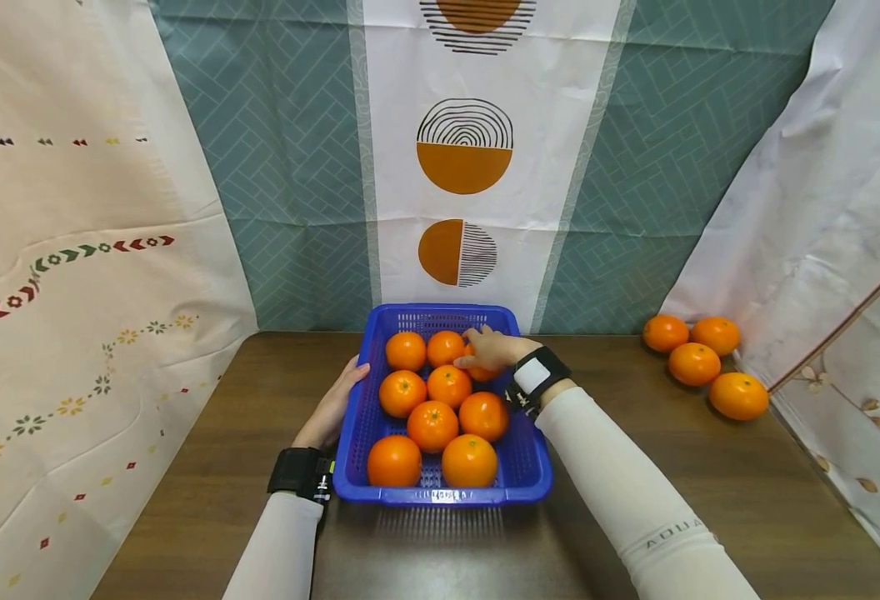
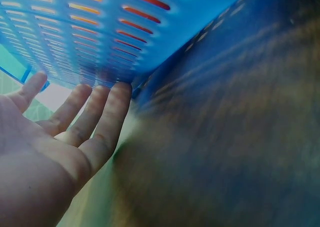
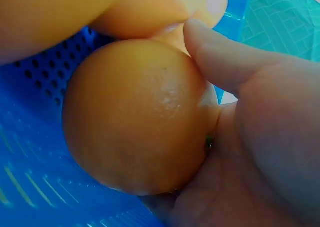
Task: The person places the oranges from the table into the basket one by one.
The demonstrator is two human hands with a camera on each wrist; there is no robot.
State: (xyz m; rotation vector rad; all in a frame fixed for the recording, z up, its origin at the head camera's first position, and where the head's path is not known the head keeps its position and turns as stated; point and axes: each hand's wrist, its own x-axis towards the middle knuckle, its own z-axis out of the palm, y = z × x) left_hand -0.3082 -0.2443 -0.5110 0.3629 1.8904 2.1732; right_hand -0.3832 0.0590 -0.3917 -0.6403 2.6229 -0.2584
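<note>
Orange (image 3: 137, 119) sits cupped in right hand (image 1: 494, 350), back of basket (image 1: 530, 475); left hand (image 1: 329, 410) flat on wall (steadying). Best set gently.

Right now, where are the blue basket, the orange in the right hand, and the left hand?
blue basket (image 1: 440, 497): head view, near rim.
orange in the right hand (image 3: 135, 117): right wrist view, middle of its peel.
left hand (image 1: 331, 408): head view, back of the hand against the basket's side.

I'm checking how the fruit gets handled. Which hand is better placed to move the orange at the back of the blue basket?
Right. The right hand already grips that orange inside the blue basket; the left hand lies flat against the basket's outer wall.
</note>
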